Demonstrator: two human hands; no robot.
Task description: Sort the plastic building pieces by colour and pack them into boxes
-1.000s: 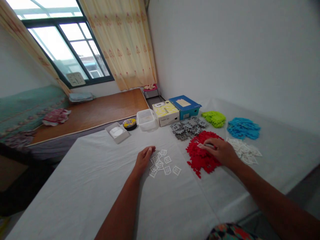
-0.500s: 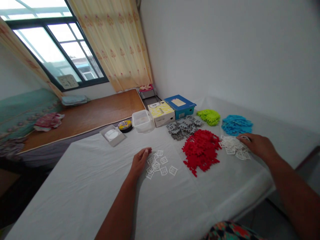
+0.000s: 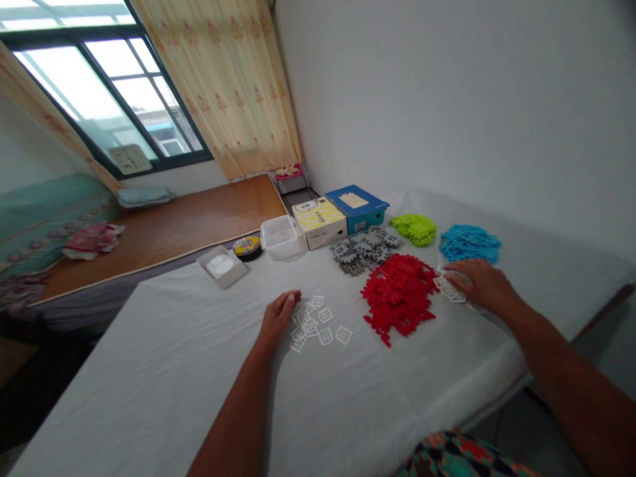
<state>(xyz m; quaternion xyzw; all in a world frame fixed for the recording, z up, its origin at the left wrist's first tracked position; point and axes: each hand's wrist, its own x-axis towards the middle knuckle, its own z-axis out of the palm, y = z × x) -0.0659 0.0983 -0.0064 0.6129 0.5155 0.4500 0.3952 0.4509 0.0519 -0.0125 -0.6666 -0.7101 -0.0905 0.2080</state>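
Around the red pile: lime pile near twelve o'clock, blue pile two, white pile three, white grid-patterned pieces between eight and nine, grey pile eleven. White surface; cream curtain, reddish motifs.

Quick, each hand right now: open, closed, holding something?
Left hand: loosely curled beside the scattered white pieces; can't tell if holding anything.
Right hand: at the white pile; grip can't be told.
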